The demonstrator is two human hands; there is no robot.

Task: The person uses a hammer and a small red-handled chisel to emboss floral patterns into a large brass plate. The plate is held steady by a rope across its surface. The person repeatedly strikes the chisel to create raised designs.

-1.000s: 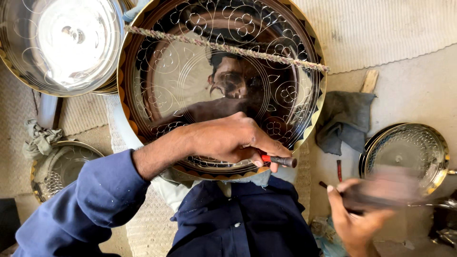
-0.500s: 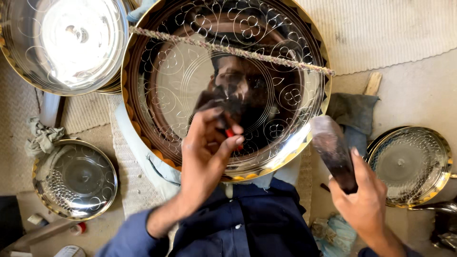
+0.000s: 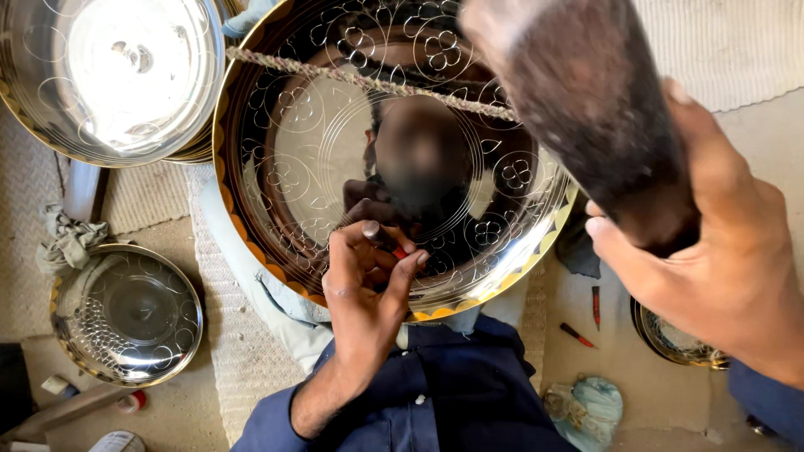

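A large shiny engraved metal tray with a gold scalloped rim leans in front of me, a twisted cord stretched across it. My left hand pinches a small punch with a red band upright against the tray's lower middle. My right hand grips the dark wooden handle of a hammer, raised close to the camera above the tray's right side. The hammer's head is out of frame.
A second polished tray lies at top left. A smaller dotted plate sits at lower left beside a grey rag. Two small red-tipped tools lie on the floor at right, next to another plate.
My left hand has set the punch point on the tray's lower middle. My right hand has lifted the hammer from low right up close to the camera.
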